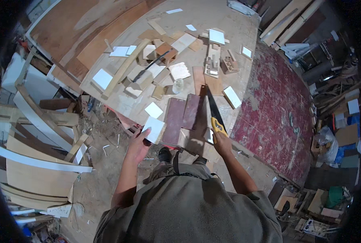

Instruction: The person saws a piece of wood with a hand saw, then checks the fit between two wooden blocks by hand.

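Observation:
My left hand [140, 141] grips a square, white-faced wood block [154, 128] by its left side, over the workbench's near edge. My right hand [221, 140] is closed on the yellow handle of a handsaw [211, 106], its dark blade pointing away along the bench. Between my hands lie reddish-brown boards [173, 117] and a darker brown piece beneath the saw. A small white tile-like piece [153, 109] lies just beyond the held block, near a translucent cup [177, 86].
The workbench [130, 103] carries several offcuts, blocks and a long batten [125, 69]. Large plywood sheets [59, 24] lie at the back left. Curved white-edged panels [34, 158] crowd the left. A dusty red floor [277, 113] and piled boards, bags and scraps [342, 133] are at the right.

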A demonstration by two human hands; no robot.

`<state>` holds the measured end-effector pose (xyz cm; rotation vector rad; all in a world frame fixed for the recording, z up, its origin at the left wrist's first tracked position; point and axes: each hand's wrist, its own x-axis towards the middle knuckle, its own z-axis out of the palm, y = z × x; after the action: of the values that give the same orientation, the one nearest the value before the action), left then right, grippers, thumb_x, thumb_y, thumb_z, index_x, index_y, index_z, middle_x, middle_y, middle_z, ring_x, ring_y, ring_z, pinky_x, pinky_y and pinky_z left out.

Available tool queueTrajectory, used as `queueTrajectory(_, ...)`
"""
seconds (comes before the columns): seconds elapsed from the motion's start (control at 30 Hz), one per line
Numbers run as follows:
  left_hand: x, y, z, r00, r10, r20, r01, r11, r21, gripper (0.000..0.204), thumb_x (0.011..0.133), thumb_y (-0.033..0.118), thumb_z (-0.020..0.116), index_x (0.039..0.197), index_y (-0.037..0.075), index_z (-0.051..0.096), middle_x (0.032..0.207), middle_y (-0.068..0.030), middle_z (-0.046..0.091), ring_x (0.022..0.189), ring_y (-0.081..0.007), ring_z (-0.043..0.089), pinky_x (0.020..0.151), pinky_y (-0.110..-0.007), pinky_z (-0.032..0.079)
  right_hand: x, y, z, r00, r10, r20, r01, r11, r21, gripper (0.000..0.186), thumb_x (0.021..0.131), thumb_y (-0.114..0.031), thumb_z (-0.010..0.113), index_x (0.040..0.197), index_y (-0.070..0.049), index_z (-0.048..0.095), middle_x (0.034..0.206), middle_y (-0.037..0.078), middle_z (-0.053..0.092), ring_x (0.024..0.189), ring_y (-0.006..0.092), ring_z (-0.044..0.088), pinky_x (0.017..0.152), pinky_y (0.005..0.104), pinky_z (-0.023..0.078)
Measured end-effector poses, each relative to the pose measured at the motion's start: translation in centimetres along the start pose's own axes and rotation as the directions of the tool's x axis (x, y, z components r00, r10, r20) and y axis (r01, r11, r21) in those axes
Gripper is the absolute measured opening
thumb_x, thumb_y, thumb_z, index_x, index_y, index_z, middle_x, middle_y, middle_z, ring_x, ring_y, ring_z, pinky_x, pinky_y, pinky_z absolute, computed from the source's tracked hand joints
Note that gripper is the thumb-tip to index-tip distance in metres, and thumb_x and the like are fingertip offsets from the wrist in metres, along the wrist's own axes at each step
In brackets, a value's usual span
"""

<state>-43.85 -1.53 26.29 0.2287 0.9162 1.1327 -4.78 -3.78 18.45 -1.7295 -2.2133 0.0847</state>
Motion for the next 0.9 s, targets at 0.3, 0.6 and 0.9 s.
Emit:
queueTrajectory(0.3,-3.5,2.7,2.3,0.999,-0.022,-0.039,0.015,0.984,-0.175,0.041,0.094,0.012,0.066,0.132,0.000,0.053,0.122,-0.0111,0.063,0.110,-0.0227,0.064,0.093,-0.038,0.055,2.4,3.1,3.8,0.984,-0.145,0.105,0.160,0.975,-0.152,0.027,0.084,-0.011,0.062,0.111,-0.015,0.066,0.087,0.008,0.062,0.090,0.0283,0.064,0.072,0.0413,0.055)
queueTrajectory(0.6,-4.6,1.1,4.6,0.993,0.084,-0.085,-0.100,0.972,-0.213,0.043,0.094,0.005,0.063,0.133,0.002,0.048,0.124,-0.0134,0.060,0.112,-0.0272,0.063,0.092,-0.041,0.055,5.0,6.3,5.8,0.911,-0.061,0.408,0.133,0.979,-0.152,0.042,0.079,-0.020,0.068,0.121,-0.018,0.061,0.107,0.009,0.066,0.104,0.0325,0.061,0.083,0.0485,0.051)
queueTrajectory(0.9,-5.3,-2.0,7.2,0.765,0.567,-0.307,-0.462,0.814,0.353,0.037,0.091,-0.001,0.066,0.125,0.004,0.053,0.111,-0.0050,0.062,0.100,-0.0128,0.059,0.088,-0.029,0.049,5.8,4.8,6.6,0.918,0.043,0.395,0.009,0.992,-0.129,0.053,0.078,-0.023,0.072,0.129,-0.020,0.060,0.119,0.013,0.056,0.111,0.0350,0.054,0.087,0.0499,0.049)
